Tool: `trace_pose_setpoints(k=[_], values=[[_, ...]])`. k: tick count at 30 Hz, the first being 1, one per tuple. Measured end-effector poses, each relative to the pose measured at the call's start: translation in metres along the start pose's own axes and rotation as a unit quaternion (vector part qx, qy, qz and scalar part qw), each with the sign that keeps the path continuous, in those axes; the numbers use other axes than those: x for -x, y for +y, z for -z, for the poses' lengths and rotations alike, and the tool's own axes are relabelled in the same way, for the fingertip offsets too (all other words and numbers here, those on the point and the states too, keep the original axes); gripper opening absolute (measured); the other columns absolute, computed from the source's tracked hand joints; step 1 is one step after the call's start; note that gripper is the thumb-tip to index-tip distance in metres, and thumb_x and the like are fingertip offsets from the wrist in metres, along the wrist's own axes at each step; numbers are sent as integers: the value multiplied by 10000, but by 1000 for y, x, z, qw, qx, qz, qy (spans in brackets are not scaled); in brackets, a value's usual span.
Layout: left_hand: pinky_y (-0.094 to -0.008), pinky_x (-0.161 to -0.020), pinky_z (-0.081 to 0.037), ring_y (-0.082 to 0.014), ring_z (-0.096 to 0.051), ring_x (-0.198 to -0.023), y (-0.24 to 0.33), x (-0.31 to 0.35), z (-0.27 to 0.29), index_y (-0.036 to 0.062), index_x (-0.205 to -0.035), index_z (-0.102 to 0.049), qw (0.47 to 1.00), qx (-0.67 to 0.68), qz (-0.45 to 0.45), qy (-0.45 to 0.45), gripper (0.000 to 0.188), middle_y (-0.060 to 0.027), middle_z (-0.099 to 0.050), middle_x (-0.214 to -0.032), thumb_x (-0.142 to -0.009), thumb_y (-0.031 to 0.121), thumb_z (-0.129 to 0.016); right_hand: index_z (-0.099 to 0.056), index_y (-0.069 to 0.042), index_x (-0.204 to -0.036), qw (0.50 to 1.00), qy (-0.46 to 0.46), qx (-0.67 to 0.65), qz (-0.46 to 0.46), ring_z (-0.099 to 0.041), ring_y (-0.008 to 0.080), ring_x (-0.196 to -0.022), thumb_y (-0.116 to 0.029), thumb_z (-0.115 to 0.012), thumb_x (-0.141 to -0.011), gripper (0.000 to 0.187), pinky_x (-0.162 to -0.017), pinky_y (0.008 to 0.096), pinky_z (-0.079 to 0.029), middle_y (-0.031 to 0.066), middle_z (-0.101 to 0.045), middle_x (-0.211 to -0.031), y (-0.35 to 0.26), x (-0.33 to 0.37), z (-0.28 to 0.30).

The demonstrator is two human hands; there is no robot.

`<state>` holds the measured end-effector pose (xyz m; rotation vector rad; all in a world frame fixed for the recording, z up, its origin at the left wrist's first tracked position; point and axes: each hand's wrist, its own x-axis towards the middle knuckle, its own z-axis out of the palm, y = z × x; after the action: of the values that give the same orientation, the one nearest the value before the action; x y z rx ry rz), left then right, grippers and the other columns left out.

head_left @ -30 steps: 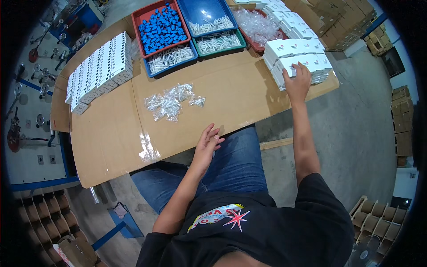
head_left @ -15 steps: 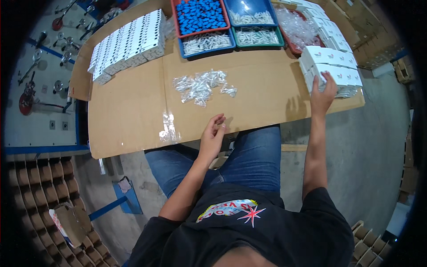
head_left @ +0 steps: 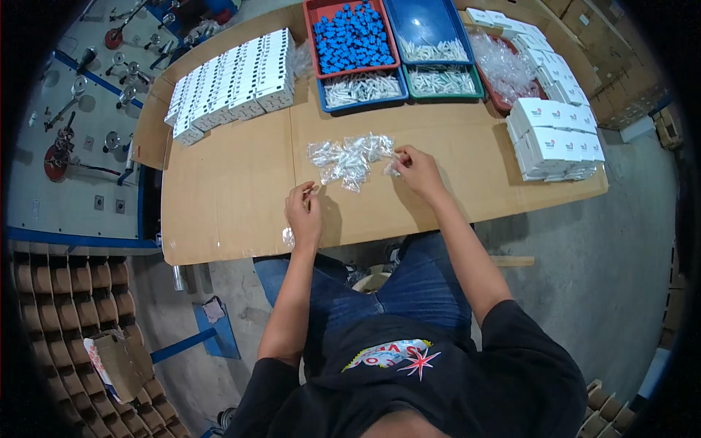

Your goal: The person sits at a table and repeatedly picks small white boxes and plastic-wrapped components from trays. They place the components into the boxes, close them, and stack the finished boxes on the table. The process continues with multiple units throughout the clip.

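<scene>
Packets (head_left: 352, 159) between the hands (head_left: 302, 213) (head_left: 420, 175), nearer the right

Counter (head_left: 234, 171): plain tan-brown. Packets (head_left: 343, 164): clear, whitish glints. Left boxes (head_left: 234, 80): white, rows of dark spots. Right boxes (head_left: 558, 150): white, small reddish marks. Red tray (head_left: 359, 71): bright blue pieces (head_left: 354, 40). Green tray (head_left: 449, 95): white pieces (head_left: 442, 79). Upper blue tray (head_left: 420, 18): more white. Shirt (head_left: 475, 379): black, red star (head_left: 420, 362) edged white. Jeans (head_left: 438, 274): faded blue.

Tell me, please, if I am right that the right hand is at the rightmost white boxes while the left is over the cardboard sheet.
The right hand is at a clear plastic packet, not the rightmost white boxes, in the head view; the left hand is over the cardboard sheet.
</scene>
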<state>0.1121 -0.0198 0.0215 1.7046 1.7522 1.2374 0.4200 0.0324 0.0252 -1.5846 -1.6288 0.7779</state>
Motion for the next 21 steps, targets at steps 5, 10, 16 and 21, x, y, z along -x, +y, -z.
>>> trace_pose_setpoints(k=[5,10,16,21], values=[[-441,-1027,-452,-276,-640,-1144,-25,-10,-5,71,-1231,-696,995,-97,-3,30,277,-82,-708,-1202,-963,118,-642,-761,23,-1103,976,-39,-209,-43,-680,122,-848,-141,-734,-994,199,-771,286,-557,60,-767,-953,23,11,19],[-452,-1044,-432,-283,-616,-1180,-27,-8,-7,80,-1234,-682,992,-121,7,34,290,-67,-695,-1231,-952,138,-646,-686,14,-1262,902,-26,-392,-178,-746,183,-948,-144,-611,-1067,261,-801,332,-616,168,-774,-1118,21,27,65],[-455,-1030,-433,-288,-613,-1166,-26,-9,-6,86,-1220,-680,992,-117,28,24,280,-69,-694,-1216,-944,126,-646,-619,-7,-1361,849,53,-477,-221,-770,259,-1047,-182,-558,-1100,320,-841,389,-659,223,-742,-1253,25,24,94],[-455,-1028,-430,-291,-608,-1166,-30,-10,-7,87,-1214,-673,991,-129,22,31,283,-71,-688,-1214,-934,123,-652,-657,-14,-1354,853,88,-470,-210,-753,249,-1119,-223,-615,-1094,336,-847,370,-644,181,-737,-1306,19,2,109]])
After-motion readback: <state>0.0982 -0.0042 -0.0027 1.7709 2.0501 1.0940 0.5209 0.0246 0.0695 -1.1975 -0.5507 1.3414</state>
